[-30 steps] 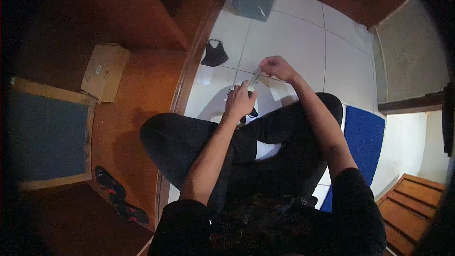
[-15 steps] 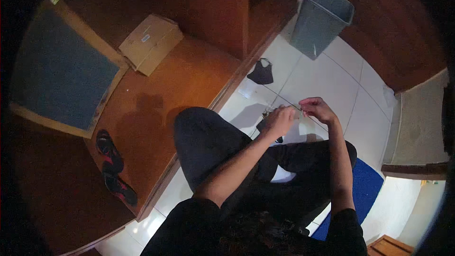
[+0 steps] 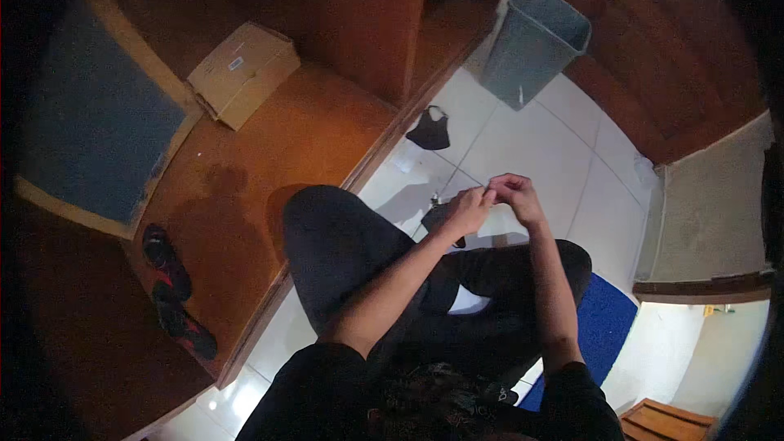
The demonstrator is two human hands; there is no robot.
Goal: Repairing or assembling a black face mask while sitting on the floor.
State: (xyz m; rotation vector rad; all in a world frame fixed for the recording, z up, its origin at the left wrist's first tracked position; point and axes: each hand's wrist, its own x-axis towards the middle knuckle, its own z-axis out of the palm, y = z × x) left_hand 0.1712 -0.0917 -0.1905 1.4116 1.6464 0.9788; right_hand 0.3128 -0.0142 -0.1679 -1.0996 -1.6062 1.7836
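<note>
Above the white tiled floor, my left hand [image 3: 470, 211] has its fingers pinched together. My right hand [image 3: 516, 196] curls in from the right, its thumb and fingertips meeting those of the left. Whatever lies between the fingertips is too small to make out. Below my left hand is a dark item [image 3: 438, 215] on the floor, partly hidden by the hand and wrist. Beside it is a small shiny object [image 3: 435, 198] whose kind I cannot tell. My crossed legs in dark trousers [image 3: 351, 253] lie beneath my forearms.
A black face mask [image 3: 429, 129] lies on the tiles ahead, with a grey bin [image 3: 535, 45] beyond it. To the left, a raised wooden platform [image 3: 302, 139] carries a cardboard box [image 3: 245, 73] and black-and-red sandals [image 3: 175, 290]. A blue mat [image 3: 600, 318] is at right.
My right hand has come in leftward, and its fingertips now meet those of my left hand; a small gap separated them before. The whole view has shifted slightly.
</note>
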